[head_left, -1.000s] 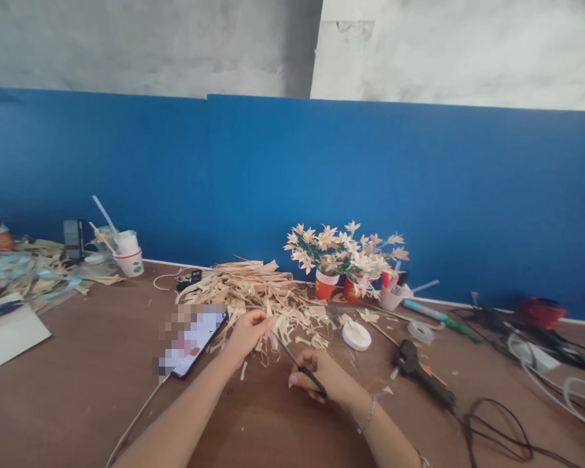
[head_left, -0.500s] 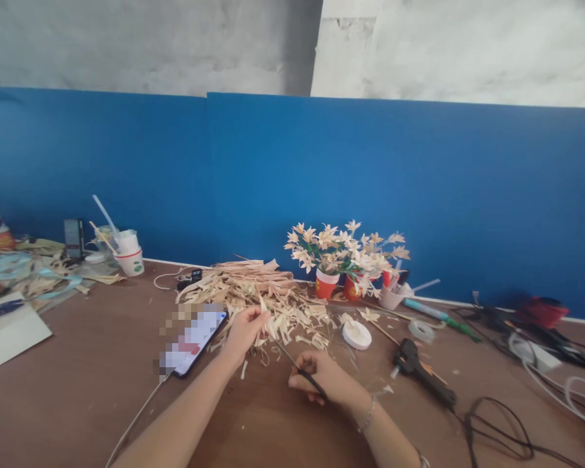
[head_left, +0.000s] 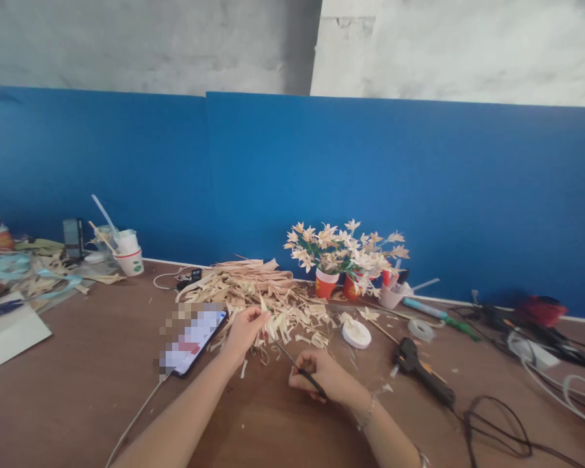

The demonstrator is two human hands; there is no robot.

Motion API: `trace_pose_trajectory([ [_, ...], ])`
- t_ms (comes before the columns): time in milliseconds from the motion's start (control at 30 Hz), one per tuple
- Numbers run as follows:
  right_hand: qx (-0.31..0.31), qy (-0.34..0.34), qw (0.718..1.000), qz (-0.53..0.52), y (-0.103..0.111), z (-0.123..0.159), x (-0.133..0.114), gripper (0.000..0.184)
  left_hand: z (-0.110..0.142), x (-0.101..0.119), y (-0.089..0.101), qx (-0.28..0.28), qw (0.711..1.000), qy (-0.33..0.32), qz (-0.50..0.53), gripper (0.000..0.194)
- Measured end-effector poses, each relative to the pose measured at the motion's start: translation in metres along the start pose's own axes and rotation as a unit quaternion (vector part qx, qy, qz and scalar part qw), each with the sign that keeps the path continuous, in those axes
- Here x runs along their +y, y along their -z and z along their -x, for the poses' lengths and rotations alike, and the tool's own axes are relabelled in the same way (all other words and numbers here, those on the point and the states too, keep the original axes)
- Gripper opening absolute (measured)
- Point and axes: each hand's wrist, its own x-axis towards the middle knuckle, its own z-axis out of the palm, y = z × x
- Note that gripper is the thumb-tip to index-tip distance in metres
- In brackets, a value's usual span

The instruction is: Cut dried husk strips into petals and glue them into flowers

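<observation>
My left hand (head_left: 246,330) is closed in a pinch on a pale strip of dried husk (head_left: 264,305), its pointed end showing above the fingertips. My right hand (head_left: 319,376) is wrapped round a pair of black-handled scissors (head_left: 310,379). Their thin blades point up and left, toward the strip below my left fingertips; whether they touch it I cannot tell. Just behind my hands lies a heap of husk strips and scraps (head_left: 253,283).
A phone (head_left: 197,341) on a cable lies left of my left arm. Husk flowers (head_left: 329,237) stand in red paper cups (head_left: 326,284) behind. A white round lid (head_left: 356,334), a tape roll (head_left: 422,330) and a black glue gun (head_left: 422,372) with its cord are at the right.
</observation>
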Motion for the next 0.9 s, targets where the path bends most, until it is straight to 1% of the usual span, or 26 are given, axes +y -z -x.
trace_pose_trajectory([
  [200,0.005,0.001,1.000,0.010,0.001,0.001,-0.001,0.032,-0.002,-0.004,0.001,-0.006,1.000,0.003,0.005,0.028],
  [433,0.014,0.000,1.000,-0.006,0.001,-0.002,0.000,0.036,-0.001,-0.005,-0.001,-0.004,0.999,0.019,0.047,0.028],
  [567,0.025,0.001,1.000,-0.006,0.000,-0.002,0.002,0.034,0.000,-0.007,-0.004,0.014,0.997,0.037,0.070,0.029],
  [733,0.033,-0.004,0.999,-0.006,0.000,-0.001,-0.002,0.033,0.001,-0.011,-0.005,0.032,0.995,0.033,0.088,0.030],
  [900,0.029,0.003,0.999,-0.025,0.000,-0.001,-0.003,0.035,0.004,-0.009,-0.008,0.049,0.995,0.030,0.087,0.031],
])
